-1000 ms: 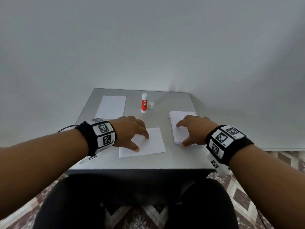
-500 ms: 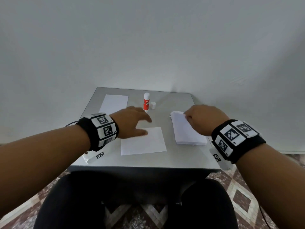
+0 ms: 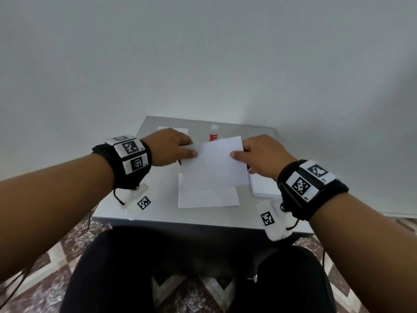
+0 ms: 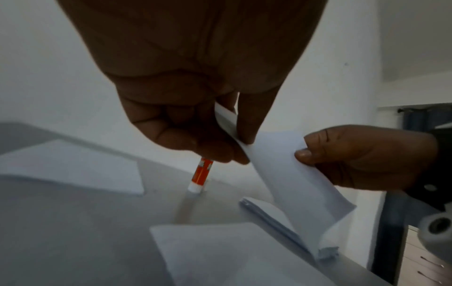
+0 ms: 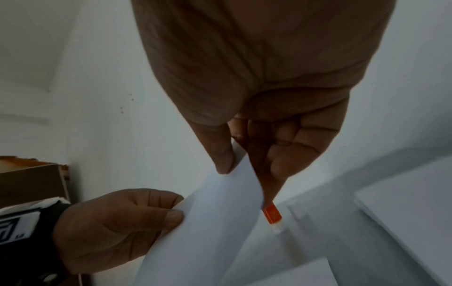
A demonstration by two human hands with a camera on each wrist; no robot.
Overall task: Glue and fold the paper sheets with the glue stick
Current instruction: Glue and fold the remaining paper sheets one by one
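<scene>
There, both hands pinched one sheet [image 3: 212, 163] in the air, left hand [image 3: 167, 146] and right hand [image 3: 262, 154] at opposite edges, apparently to lay it squarely over the sheet on the table [image 3: 207, 196]; the glue [image 3: 213, 133] stood behind.

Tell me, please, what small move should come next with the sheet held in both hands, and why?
Probably lower the held sheet onto the flat sheet on the table. The left hand and right hand pinch its opposite edges in the air, right above that sheet, while the glue stick stands untouched behind.
</scene>
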